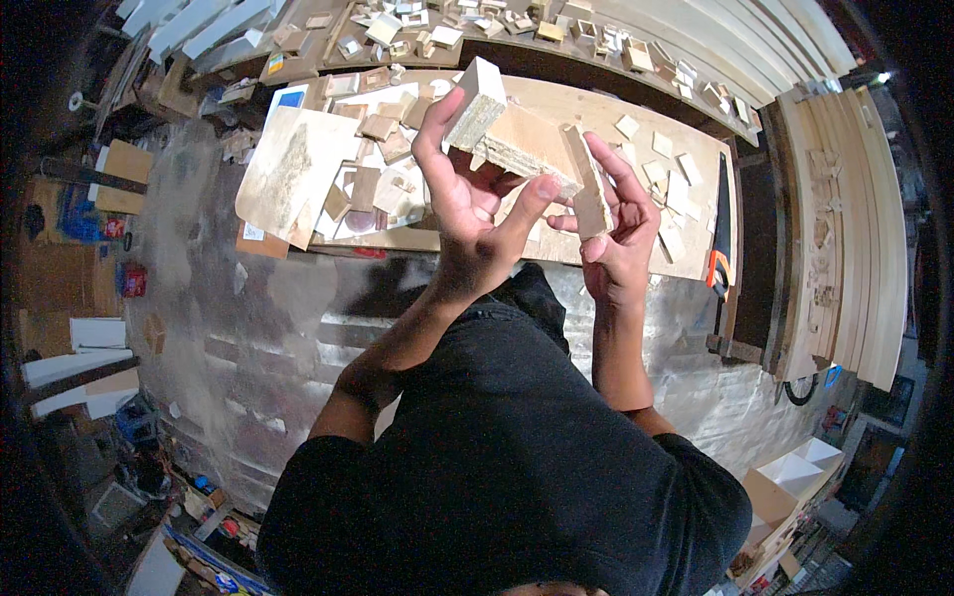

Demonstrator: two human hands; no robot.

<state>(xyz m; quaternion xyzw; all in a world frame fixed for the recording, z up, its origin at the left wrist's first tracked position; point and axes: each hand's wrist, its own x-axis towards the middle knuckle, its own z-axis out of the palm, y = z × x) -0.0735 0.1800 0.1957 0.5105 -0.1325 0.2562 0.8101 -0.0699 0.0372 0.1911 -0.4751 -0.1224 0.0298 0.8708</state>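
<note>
Above the workbench I hold several small wood pieces up together. My left hand [472, 219] is closed round a white-faced chipboard block [482, 97] and a light wooden board [535, 137] with a rough edge; its thumb presses near that board's right end. My right hand [624, 223] pinches a narrow flat wood strip [588, 184] between thumb and fingers. This strip stands across the board's right end and seems to touch it. Whether the pieces are fastened together, I cannot tell.
On the workbench [527, 91], many wood offcuts [380, 126] lie left and thin square pieces [662, 144] right. A large pale panel [288, 169] overhangs its left edge. A handsaw [719, 263] with an orange handle lies at the right edge. Long boards [860, 238] stand farther right.
</note>
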